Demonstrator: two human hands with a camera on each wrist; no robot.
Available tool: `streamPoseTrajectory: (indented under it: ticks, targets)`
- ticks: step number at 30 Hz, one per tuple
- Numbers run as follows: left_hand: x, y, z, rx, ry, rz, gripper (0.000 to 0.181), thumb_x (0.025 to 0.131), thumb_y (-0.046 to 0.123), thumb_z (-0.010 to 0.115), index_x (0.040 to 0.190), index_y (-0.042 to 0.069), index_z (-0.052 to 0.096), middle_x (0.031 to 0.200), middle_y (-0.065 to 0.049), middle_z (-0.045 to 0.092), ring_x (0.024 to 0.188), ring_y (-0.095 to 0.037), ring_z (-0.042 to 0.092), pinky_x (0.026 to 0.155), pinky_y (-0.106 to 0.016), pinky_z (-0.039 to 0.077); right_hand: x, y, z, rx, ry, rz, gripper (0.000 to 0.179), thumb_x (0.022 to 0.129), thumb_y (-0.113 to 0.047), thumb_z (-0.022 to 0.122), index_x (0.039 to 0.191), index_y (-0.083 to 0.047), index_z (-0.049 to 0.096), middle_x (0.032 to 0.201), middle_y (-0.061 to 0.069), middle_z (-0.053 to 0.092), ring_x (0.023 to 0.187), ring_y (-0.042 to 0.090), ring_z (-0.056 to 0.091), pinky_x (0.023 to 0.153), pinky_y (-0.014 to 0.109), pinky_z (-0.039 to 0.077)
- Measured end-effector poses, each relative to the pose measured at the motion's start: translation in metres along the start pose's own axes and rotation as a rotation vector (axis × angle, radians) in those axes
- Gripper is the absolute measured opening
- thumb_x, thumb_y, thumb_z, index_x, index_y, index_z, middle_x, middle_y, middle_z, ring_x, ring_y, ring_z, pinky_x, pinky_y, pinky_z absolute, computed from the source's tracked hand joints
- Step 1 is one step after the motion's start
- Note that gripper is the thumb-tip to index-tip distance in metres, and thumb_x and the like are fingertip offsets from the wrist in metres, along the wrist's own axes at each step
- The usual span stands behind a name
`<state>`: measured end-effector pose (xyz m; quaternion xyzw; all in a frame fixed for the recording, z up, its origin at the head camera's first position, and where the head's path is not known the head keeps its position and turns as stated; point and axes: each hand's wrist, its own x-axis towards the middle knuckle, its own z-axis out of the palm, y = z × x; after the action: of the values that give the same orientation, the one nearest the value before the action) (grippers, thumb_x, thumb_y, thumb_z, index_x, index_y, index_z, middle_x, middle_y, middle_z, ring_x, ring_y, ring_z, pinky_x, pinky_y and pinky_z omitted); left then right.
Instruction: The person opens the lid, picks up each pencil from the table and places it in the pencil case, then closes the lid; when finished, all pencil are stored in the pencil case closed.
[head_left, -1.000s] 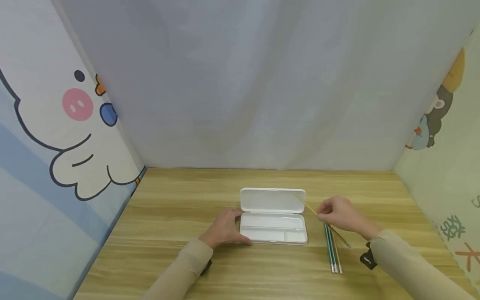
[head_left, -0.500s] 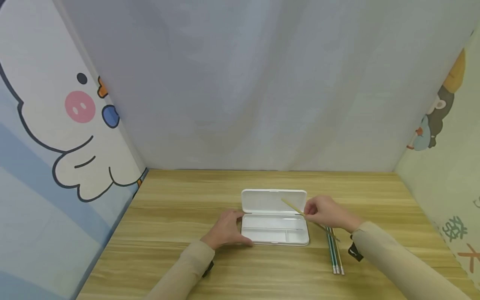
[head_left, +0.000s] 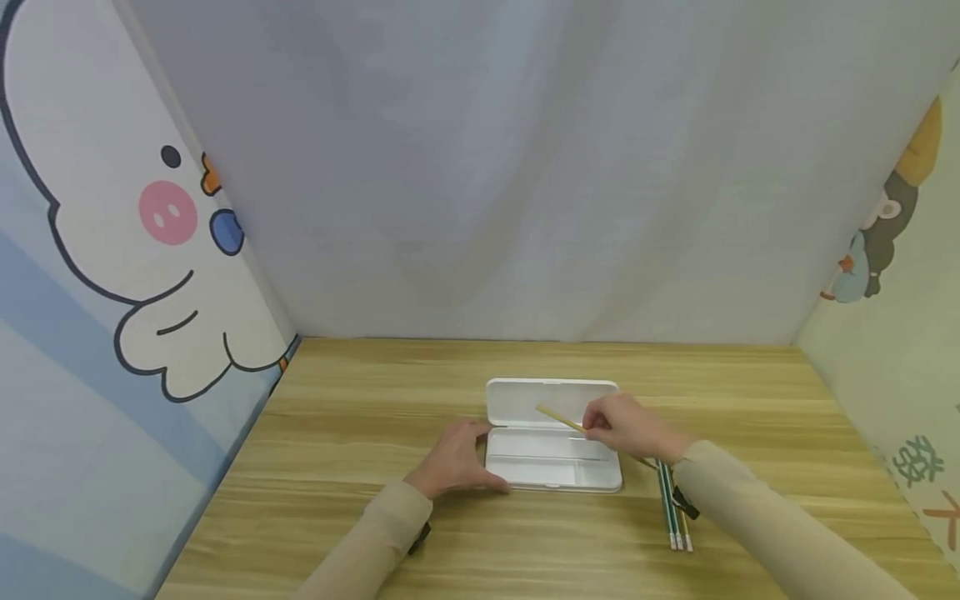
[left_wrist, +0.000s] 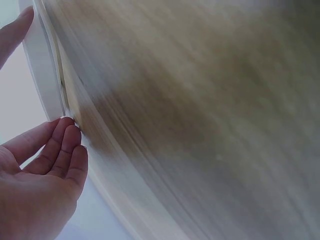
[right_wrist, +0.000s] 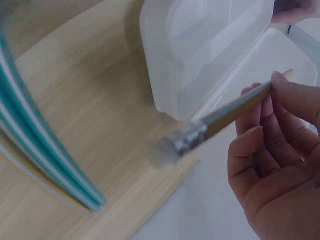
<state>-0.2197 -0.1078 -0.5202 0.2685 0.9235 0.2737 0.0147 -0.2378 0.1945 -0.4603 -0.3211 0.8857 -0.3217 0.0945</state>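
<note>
pencil [head_left: 558, 418]: above open case [head_left: 525, 472], right side | right hand [head_left: 628, 423]: pinching it mid-shaft | likely light, stiff, slightly slick; middle suits a pinch | left hand [head_left: 454, 458]: gripping case's left end

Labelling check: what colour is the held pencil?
The pencil is golden yellow, clearest in the right wrist view.

Right wall [head_left: 885, 358] carries a dark green Chinese character [head_left: 918, 460], looks like 發, plus a reddish character [head_left: 942, 514] below, cut off, not surely readable.
</note>
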Motion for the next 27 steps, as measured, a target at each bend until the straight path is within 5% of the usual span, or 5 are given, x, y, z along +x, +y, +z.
streamPoseTrajectory:
  ticks: [12,27]
  targets:
    - [-0.001,0.001,0.0,0.002,-0.008,-0.028,0.079,0.052,0.054,0.089,0.115,0.011,0.067,0.1,0.003,0.063,0.089,-0.014,0.05,0.078,-0.031,0.043,0.015,-0.003,0.021,0.015,0.001,-0.038,0.004,0.085,-0.001,0.069,0.081,-0.003,0.067,0.076,-0.003,0.064,0.071,0.009,0.059,0.065,0.027,0.05]
    - [0.001,0.002,0.001,-0.012,-0.001,-0.03,0.076,0.051,0.051,0.09,0.111,0.012,0.068,0.095,0.004,0.062,0.087,-0.014,0.05,0.077,-0.03,0.043,0.03,-0.006,0.039,-0.125,-0.018,-0.079,0.005,0.085,-0.005,0.07,0.082,-0.009,0.07,0.076,-0.008,0.064,0.071,0.006,0.057,0.068,0.029,0.049]
